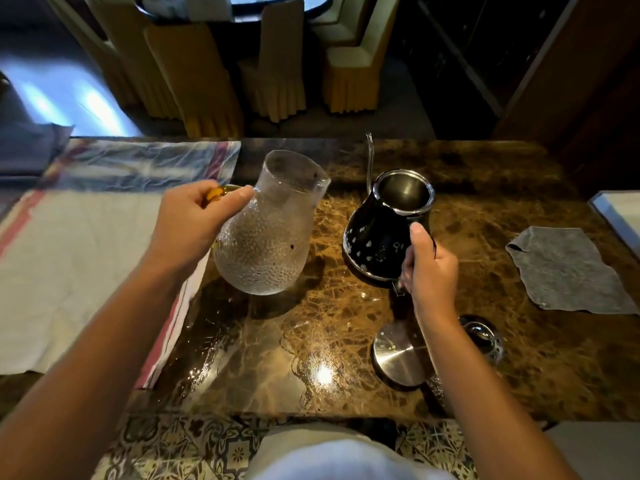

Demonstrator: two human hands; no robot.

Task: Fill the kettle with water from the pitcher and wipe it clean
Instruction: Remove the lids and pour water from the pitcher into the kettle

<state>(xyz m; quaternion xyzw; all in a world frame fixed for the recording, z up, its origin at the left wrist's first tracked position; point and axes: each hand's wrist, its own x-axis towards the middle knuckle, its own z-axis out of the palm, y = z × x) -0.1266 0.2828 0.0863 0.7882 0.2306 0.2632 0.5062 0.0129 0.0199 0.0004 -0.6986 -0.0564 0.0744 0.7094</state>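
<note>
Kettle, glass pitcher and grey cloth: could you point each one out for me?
Kettle (377,237): head view, on its black body below the open rim.
Glass pitcher (266,244): head view, on its textured belly.
Grey cloth (564,268): head view, at its middle, lying flat on the marble top.

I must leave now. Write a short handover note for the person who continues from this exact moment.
Left hand: holds the glass pitcher by its handle, tilted toward the kettle, no water pouring yet.
Right hand: grips the handle of the black kettle, lid off, tilted on the marble counter.
Kettle lid lies near the front edge; grey cloth lies flat at the right.
Done: kettle opened.
Left: pour, put the lid back, wipe the kettle.
</note>
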